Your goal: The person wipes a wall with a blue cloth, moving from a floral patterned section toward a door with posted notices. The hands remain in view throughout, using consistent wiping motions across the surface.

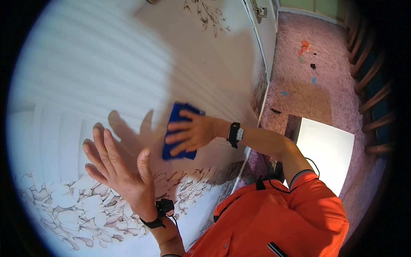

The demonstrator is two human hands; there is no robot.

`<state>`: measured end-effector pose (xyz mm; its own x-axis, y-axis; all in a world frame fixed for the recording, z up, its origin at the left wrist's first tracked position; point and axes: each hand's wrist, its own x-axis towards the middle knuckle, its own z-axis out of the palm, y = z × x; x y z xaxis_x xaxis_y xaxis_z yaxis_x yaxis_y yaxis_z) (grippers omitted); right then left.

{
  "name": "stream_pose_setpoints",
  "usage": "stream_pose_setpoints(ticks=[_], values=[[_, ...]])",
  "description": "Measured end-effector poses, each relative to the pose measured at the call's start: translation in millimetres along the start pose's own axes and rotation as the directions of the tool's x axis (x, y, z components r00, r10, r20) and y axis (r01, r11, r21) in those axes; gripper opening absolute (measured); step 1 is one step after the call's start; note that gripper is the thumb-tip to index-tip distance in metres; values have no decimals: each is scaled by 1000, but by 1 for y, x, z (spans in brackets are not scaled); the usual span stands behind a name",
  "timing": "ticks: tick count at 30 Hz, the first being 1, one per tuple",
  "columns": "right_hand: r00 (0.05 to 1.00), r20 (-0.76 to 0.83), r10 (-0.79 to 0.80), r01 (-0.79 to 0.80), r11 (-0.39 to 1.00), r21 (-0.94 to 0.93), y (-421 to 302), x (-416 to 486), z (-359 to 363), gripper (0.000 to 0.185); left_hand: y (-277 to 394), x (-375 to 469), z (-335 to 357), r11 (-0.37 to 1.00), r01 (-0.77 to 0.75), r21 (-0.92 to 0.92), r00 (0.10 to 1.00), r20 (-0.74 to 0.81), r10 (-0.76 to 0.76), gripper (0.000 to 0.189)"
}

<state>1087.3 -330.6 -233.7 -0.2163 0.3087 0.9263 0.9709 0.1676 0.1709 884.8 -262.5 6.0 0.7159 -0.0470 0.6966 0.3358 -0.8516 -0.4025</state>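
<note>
A folded blue cloth (173,135) lies flat against a white wall surface (106,64) printed with brown-outlined flowers. My right hand (189,131) presses on the cloth with its fingers spread; the hand is slightly blurred. To the left of the cloth, my left hand (122,167) is at the wall with fingers apart, the thumb pointing up, and nothing held in it. Its shadow falls on the wall around the fingers. Both wrists wear black straps, the left one with a small black device. Part of the cloth is hidden under my right fingers.
A pink carpet (298,74) with small coloured scraps runs along the wall's foot. On it stands a white box-like piece (324,151), close to my right elbow. Curved wooden slats (369,74) line the far right. A metal door handle (261,13) shows at the top.
</note>
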Motion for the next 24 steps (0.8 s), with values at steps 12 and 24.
stream_pose_setpoints(ticks=[12,24], values=[[477,-303,825,-815,545,198,-10,-11,8,66,22,0,15,985,-100,-138,992,64,110,75],[905,-45,423,-424,905,-24,-23,-52,5,53,30,2,23,982,-150,-117,979,118,164,72]])
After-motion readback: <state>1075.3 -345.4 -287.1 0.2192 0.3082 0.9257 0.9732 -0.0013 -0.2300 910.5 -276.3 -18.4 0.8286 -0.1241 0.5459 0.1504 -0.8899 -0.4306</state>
